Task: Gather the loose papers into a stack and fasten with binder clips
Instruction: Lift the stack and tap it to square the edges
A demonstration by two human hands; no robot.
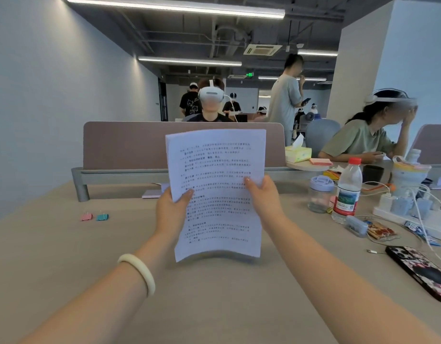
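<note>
Two binder clips wait well to the left of your fingers on the desk (214, 306): a pink clip (86, 216) and, just beside it on its right, a teal clip (102, 216), both apart from everything else. Your left hand (171, 212) pinches the left edge of the paper stack (218, 194), thumb on the printed face and the other fingers hidden behind the sheets. The stack stands nearly upright between your two hands; whether its curved lower edge touches the desk or hangs just above it cannot be told. Your right hand (265, 198) grips the right edge the same way, thumb in front, fingers behind.

Expect the sheets to handle as light and floppy: the bottom already bows, and the top corner fans a little, so the edges look not quite flush. Loose pages slide on each other, so keep both thumbs pressed near mid-height on the side margins and let the lower edge square up on the desk. For clipping, judge it best to hold one side firmly close to the corner where the clip will bite, freeing your left hand for the clips.
</note>
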